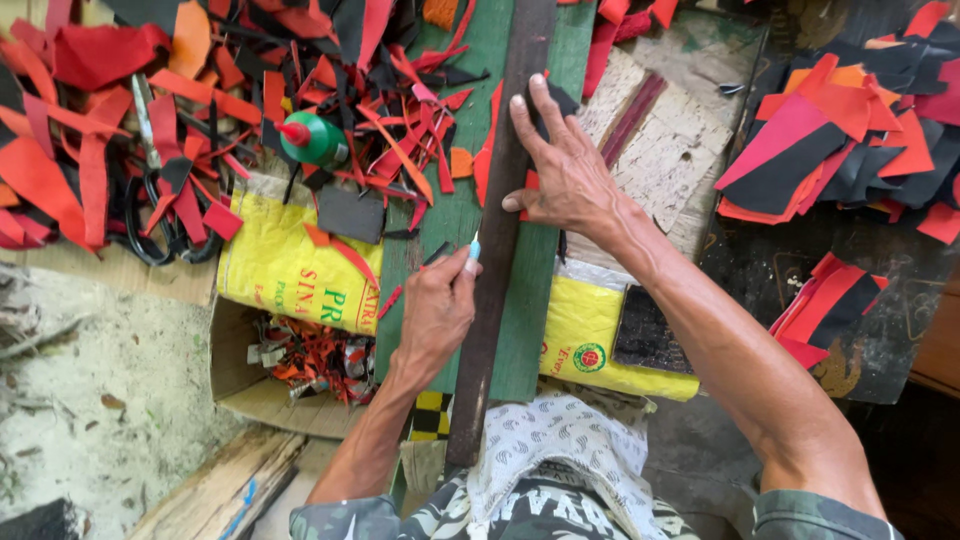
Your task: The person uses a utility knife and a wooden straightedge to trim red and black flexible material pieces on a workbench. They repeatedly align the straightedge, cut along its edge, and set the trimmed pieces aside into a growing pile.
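1. The left hand [437, 312] is closed in a pinching grip around a small pale-blue cutter [474, 246], whose tip pokes up between thumb and fingers.
2. The cutter's tip sits right against the left edge of a long dark straightedge [500, 230], just above the left grip.
3. The right hand [560, 170] is spread open and flat, palm down, with fingers splayed; it presses on the straightedge and grips nothing.
4. The straightedge runs from the person's lap up past the right hand to the top of the view, lying on a green board [455, 215].
5. Under the right hand's fingertips lies a black scrap [556, 100], with a small red piece [531, 181] showing beside the thumb.
6. A narrow red strip [489, 150] lies on the board just left of the straightedge, between the two hands.
7. Left of the left grip, a yellow sack [285, 270] lies under the board, and below it an open cardboard box [245, 385] holds mixed offcuts.
8. Further up and left of the left grip stands a green glue bottle [312, 140] with a red nozzle, amid a heap of red, orange and black scraps [90, 120].
9. Black-handled scissors [150, 215] lie in that heap, well apart from both hands.
10. Right of the right hand, stacked red and black cut pieces [830, 150] lie on the dark tabletop [760, 270].
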`<action>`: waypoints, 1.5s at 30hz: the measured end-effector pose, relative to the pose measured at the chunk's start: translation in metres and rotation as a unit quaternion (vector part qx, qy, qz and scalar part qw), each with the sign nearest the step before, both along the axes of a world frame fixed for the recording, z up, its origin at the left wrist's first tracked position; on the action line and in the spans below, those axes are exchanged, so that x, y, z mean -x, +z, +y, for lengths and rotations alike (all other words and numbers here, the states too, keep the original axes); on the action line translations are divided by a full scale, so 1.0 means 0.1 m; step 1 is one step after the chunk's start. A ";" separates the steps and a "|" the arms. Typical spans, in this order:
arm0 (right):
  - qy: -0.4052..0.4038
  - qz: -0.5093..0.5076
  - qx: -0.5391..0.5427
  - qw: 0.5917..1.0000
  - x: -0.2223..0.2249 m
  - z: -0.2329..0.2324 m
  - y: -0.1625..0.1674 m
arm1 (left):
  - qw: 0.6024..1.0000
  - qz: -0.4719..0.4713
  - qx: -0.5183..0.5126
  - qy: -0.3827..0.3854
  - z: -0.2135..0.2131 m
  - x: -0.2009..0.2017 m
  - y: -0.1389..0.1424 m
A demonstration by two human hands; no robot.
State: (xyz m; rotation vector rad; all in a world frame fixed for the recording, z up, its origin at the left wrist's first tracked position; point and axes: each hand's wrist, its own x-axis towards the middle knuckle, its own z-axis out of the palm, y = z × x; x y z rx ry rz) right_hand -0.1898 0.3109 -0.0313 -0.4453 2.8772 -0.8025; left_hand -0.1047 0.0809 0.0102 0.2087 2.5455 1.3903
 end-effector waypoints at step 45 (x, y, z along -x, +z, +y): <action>-0.008 -0.029 0.010 0.999 0.17 0.15 0.01 | 0.996 0.082 -0.026 -0.026 0.73 1.57 -0.43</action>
